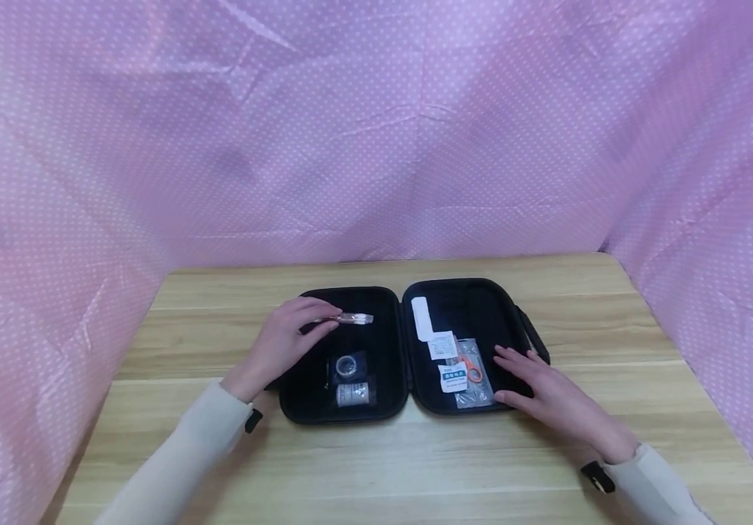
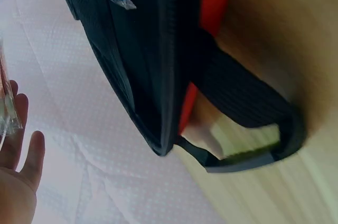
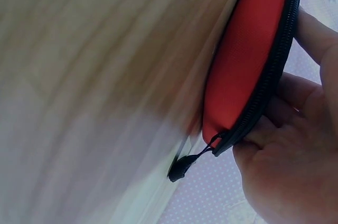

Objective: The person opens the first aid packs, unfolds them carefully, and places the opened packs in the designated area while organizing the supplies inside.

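Note:
A black-lined zip case (image 1: 307,390) lies spread flat on the table, with red outer fabric (image 3: 245,60) showing in the right wrist view. Over its left half, my left hand (image 1: 287,332) pinches a small clear-wrapped packet (image 1: 356,319) between thumb and fingers; its contents are too small to make out. Below it lie a bagged round roll (image 1: 346,366) and a wrapped white roll (image 1: 353,394). My right hand (image 1: 556,394) rests with spread, relaxed fingers on the right half's outer rim, beside orange-handled scissors (image 1: 474,370) in a clear bag (image 1: 481,397).
White labelled packets (image 1: 453,378) and a long white strip (image 1: 421,319) sit in the case's right half. A black strap handle (image 2: 243,92) sticks out from the case in the left wrist view. Pink dotted cloth (image 1: 376,146) hangs behind the wooden table (image 1: 376,467).

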Available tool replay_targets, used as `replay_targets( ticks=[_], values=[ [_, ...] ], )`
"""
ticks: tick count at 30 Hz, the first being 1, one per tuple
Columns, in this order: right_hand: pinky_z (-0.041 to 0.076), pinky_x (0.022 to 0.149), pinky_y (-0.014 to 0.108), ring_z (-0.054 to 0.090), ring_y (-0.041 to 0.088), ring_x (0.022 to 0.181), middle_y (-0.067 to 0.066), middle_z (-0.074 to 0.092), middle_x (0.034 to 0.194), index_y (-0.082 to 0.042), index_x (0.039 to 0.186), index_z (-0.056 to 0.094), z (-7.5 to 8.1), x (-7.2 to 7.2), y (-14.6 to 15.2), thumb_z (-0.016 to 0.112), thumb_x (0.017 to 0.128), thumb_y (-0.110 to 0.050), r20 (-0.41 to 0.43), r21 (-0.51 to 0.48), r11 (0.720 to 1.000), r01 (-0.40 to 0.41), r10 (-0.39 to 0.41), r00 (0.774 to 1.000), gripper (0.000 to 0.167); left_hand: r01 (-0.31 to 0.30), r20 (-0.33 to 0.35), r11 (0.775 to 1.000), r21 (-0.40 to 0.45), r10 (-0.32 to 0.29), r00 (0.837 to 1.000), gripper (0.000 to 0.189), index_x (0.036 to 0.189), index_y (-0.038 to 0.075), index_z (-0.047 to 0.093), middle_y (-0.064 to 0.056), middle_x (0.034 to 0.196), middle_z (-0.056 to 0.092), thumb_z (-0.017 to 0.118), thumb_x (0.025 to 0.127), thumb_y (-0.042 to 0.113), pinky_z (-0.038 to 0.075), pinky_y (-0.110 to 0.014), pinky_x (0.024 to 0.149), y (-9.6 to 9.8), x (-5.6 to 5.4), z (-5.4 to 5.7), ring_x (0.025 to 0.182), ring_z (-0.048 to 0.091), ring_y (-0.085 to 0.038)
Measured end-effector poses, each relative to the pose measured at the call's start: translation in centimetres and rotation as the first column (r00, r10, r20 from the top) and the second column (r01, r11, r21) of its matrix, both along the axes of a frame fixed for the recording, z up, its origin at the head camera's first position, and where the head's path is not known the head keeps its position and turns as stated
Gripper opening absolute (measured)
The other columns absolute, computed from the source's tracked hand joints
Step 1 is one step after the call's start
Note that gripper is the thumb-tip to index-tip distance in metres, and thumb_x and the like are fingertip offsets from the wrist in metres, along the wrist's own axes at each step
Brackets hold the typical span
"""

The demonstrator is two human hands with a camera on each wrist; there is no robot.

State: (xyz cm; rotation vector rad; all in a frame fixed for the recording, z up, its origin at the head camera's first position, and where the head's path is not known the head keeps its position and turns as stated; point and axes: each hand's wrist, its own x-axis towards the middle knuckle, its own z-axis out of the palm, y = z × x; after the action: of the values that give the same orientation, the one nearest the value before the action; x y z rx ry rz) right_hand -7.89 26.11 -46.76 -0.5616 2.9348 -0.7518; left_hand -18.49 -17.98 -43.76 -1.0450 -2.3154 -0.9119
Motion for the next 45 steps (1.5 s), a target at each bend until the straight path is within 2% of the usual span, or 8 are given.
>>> replay_targets(
  ticks=[7, 12, 19, 26, 32, 37, 41, 45],
  values=[
    [0.027, 0.117, 0.062, 0.04, 0.045, 0.145, 0.02, 0.049, 0.155, 0.002, 0.144, 0.058, -0.1, -0.1, 0.1, 0.074, 0.096, -0.042, 0.011, 0.011, 1.0, -0.001, 0.001, 1.0, 0.067, -0.076, 0.028, 0.997, 0.003, 0.076, 0.997, 0.02, 0.106, 0.007, 0.08, -0.006, 0.106, 0.076, 0.084, 0.086, 0.008, 0.057, -0.046, 0.09, -1.7, 0.5, -0.5, 0.101, 0.071, -0.025],
    [0.028, 0.116, 0.064, 0.04, 0.046, 0.145, 0.021, 0.049, 0.155, 0.002, 0.144, 0.059, -0.2, -0.2, 0.1, 0.074, 0.096, -0.042, 0.014, 0.018, 1.0, -0.001, 0.001, 1.0, 0.067, -0.144, 0.006, 0.989, -0.026, 0.144, 0.99, 0.019, 0.104, 0.006, 0.08, -0.008, 0.103, 0.077, 0.085, 0.085, 0.007, 0.056, -0.048, 0.087, -3.0, 0.8, -1.2, 0.096, 0.071, -0.029],
    [0.029, 0.114, 0.066, 0.038, 0.049, 0.145, 0.021, 0.047, 0.156, 0.002, 0.144, 0.059, 0.2, -0.1, 0.0, 0.074, 0.096, -0.041, 0.024, 0.007, 1.0, 0.011, -0.012, 1.0, 0.066, -0.221, -0.035, 0.972, -0.083, 0.219, 0.975, 0.02, 0.101, 0.004, 0.08, -0.012, 0.101, 0.077, 0.087, 0.082, 0.005, 0.054, -0.054, 0.089, -4.2, 1.1, -2.1, 0.095, 0.07, -0.035],
    [0.033, 0.111, 0.068, 0.037, 0.048, 0.146, 0.018, 0.043, 0.16, -0.001, 0.145, 0.058, 0.7, 0.0, -0.7, 0.072, 0.098, -0.039, 0.0, -0.003, 1.0, 0.03, -0.03, 1.0, 0.062, -0.237, -0.08, 0.962, -0.134, 0.227, 0.97, 0.02, 0.098, 0.004, 0.081, -0.011, 0.098, 0.077, 0.089, 0.079, 0.004, 0.052, -0.055, 0.089, -4.9, 1.3, -3.0, 0.095, 0.069, -0.036],
    [0.035, 0.111, 0.067, 0.037, 0.044, 0.147, 0.014, 0.044, 0.16, -0.002, 0.144, 0.059, 0.9, -0.3, -2.4, 0.073, 0.098, -0.037, -0.023, -0.011, 1.0, -0.011, 0.011, 1.0, 0.06, -0.258, -0.084, 0.954, -0.151, 0.248, 0.965, 0.017, 0.096, 0.006, 0.082, -0.008, 0.097, 0.077, 0.088, 0.08, 0.006, 0.05, -0.055, 0.091, -5.4, 1.8, -3.4, 0.096, 0.068, -0.035],
    [0.036, 0.115, 0.057, 0.039, 0.04, 0.148, 0.011, 0.045, 0.16, -0.004, 0.145, 0.059, 0.9, -0.6, -4.0, 0.073, 0.098, -0.038, -0.046, -0.044, 0.997, -0.058, 0.056, 0.997, 0.06, -0.281, -0.1, 0.941, -0.188, 0.267, 0.959, 0.016, 0.094, 0.007, 0.082, -0.007, 0.097, 0.076, 0.088, 0.08, 0.005, 0.049, -0.055, 0.093, -5.7, 2.1, -3.6, 0.095, 0.067, -0.034],
    [0.034, 0.118, 0.047, 0.039, 0.036, 0.149, 0.008, 0.044, 0.161, -0.004, 0.149, 0.055, 0.8, -0.8, -5.2, 0.073, 0.097, -0.04, -0.057, -0.056, 0.995, -0.081, 0.078, 0.995, 0.066, -0.277, -0.1, 0.936, -0.215, 0.261, 0.96, 0.017, 0.094, 0.007, 0.082, -0.007, 0.097, 0.076, 0.089, 0.079, 0.006, 0.049, -0.055, 0.093, -5.9, 2.3, -3.7, 0.096, 0.067, -0.033],
    [0.037, 0.115, 0.053, 0.04, 0.034, 0.148, 0.009, 0.044, 0.161, -0.005, 0.151, 0.053, 0.7, -1.0, -6.3, 0.072, 0.097, -0.043, -0.059, -0.049, 0.993, -0.109, 0.106, 0.993, 0.068, -0.267, -0.101, 0.934, -0.239, 0.249, 0.963, 0.015, 0.093, 0.007, 0.082, -0.007, 0.096, 0.076, 0.089, 0.079, 0.005, 0.05, -0.054, 0.091, -5.9, 2.4, -4.1, 0.094, 0.068, -0.032]
  ],
)
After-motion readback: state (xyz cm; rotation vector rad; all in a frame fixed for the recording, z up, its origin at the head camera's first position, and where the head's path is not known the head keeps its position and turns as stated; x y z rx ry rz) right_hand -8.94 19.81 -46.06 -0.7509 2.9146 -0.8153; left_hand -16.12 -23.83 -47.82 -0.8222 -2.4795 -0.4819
